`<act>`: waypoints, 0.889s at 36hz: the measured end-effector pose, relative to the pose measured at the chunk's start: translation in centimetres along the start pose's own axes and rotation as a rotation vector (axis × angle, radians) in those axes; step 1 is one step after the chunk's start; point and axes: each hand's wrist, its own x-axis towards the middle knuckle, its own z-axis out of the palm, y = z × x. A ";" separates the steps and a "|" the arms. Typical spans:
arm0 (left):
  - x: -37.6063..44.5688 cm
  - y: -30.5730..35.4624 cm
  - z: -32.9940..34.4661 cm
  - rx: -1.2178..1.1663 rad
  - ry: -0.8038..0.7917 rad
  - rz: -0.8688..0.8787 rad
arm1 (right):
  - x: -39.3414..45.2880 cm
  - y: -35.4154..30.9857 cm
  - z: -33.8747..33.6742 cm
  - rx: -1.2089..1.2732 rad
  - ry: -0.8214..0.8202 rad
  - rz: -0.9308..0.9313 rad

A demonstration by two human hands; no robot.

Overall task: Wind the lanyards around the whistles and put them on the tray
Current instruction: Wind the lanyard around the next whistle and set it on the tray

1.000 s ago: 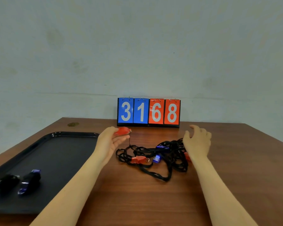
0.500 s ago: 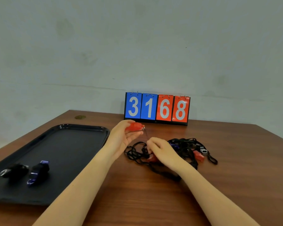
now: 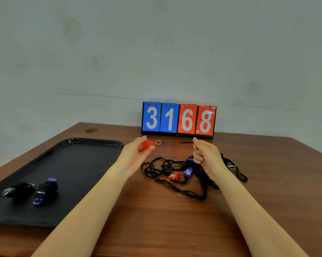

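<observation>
Brown wood spreads under your arms, the table [image 3: 156,219] running back to a pale wall. Nearest, on your left, the tray [image 3: 78,164] already carries two wound whistles [image 3: 45,190], side by side at its near end. Further out, between your forearms, the tangle [image 3: 186,175] of black lanyards lies loose on the wood with a red whistle [image 3: 175,175] and blue ones caught up in it.

Beyond that, your left hand [image 3: 136,154] has its fingers curled round the held whistle [image 3: 146,145], lifted off the table, its ring [image 3: 158,142] pointing right. Your right hand [image 3: 204,154] is closed, thumb and fingers pinching the cord [image 3: 177,142], which runs taut from the ring to that pinch. The rest of that lanyard seems to drop behind your right hand into the tangle; you cannot trace it.

Judge the whistle as light, hard plastic, smooth enough to twist in a loose grip, so hold its body firmly. The cord is soft and limp and will likely snag its neighbours; take it close to the ring and draw gently.

At the back stands the scoreboard [image 3: 178,119], reading 3168.
</observation>
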 end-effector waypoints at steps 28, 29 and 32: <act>-0.3 -1.3 0.7 1.055 -0.378 0.250 | 1.7 -0.7 -3.9 0.532 0.311 0.081; -0.5 -1.2 0.9 0.859 -0.374 0.167 | 1.6 -0.8 -3.9 0.446 0.325 0.090; -0.9 -0.6 1.0 0.292 -0.377 0.033 | 1.3 -0.7 -3.3 0.143 0.343 0.106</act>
